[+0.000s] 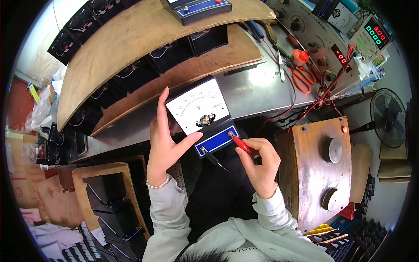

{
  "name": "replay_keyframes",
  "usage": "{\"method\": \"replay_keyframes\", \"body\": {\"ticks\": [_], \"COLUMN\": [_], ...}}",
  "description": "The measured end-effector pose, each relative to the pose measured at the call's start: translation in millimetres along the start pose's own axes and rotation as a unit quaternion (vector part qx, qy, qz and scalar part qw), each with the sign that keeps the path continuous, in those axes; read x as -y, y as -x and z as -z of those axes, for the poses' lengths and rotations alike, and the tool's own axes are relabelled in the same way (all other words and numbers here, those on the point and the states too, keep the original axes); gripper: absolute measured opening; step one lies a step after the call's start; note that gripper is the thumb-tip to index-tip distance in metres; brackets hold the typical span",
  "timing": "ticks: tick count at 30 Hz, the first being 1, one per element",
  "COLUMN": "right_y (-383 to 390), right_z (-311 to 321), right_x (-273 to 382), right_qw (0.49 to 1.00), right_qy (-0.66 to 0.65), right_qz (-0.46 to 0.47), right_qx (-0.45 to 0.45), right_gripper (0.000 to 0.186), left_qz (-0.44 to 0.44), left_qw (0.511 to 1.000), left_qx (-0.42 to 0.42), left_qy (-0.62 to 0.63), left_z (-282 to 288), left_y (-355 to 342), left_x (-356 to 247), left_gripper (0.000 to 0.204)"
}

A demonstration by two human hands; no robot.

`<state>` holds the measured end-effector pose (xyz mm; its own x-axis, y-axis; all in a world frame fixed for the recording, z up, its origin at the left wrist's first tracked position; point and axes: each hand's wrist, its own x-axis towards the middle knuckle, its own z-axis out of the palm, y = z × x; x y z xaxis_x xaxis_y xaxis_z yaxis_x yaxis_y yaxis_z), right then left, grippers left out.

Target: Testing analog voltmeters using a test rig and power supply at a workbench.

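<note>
A black panel voltmeter with a white dial and a blue front strip is tilted at the near edge of the bench. Its mechanism shows through an opening below the scale. My left hand steadies it from the left, fingers along its side and thumb on the front. Between the thumb and fingers of my right hand is a red clip, its tip at the right terminal on the blue strip. A black clip with a dark lead is attached at the left terminal, with no hand on it.
Wooden boards hold several black meter cases. Orange-handled scissors, pliers and red leads lie at the right, near a power supply with lit digits. A wooden box with two knobs stands right, a fan beyond. Stacked cases sit lower left.
</note>
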<state>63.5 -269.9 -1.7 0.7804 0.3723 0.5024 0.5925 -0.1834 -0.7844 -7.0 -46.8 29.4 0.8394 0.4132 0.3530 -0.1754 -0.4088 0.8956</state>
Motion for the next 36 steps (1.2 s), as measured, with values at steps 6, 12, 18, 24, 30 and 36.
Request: {"method": "replay_keyframes", "body": {"ticks": [6,12,18,24,30,36], "right_y": [2.4,-5.1,-4.3,-3.7,-8.2,-6.2], "right_z": [5.3,9.3,11.9,15.5,16.3,38.2], "right_x": [2.4,-8.6,-4.3,-7.9,-5.2,42.4], "right_qw": [0.999,0.858,0.848,0.843,0.804,0.732], "right_qy": [-0.008,-0.34,-0.341,-0.347,-0.429,-0.546], "right_qz": [-0.026,-0.363,-0.356,-0.368,-0.374,-0.375], "right_qx": [0.018,0.128,0.196,0.183,0.171,0.16], "right_gripper": [0.023,0.038,0.038,0.037,0.028,0.019], "left_qz": [-0.035,-0.006,0.011,0.049,0.016,0.036], "left_qw": [0.999,0.997,0.989,0.997,0.997,0.973], "left_qx": [0.004,-0.065,0.053,0.056,0.069,-0.002], "left_qy": [-0.024,0.049,-0.136,-0.022,-0.009,0.23], "left_z": [0.5,-7.0,-9.0,-13.4,-12.6,-32.0], "left_y": [-2.3,10.3,-2.0,-3.3,-6.9,19.1], "left_x": [0.9,3.5,-5.1,-1.9,-8.8,-34.3], "left_gripper": [0.105,0.105,0.102,0.102,0.105,0.104]}}
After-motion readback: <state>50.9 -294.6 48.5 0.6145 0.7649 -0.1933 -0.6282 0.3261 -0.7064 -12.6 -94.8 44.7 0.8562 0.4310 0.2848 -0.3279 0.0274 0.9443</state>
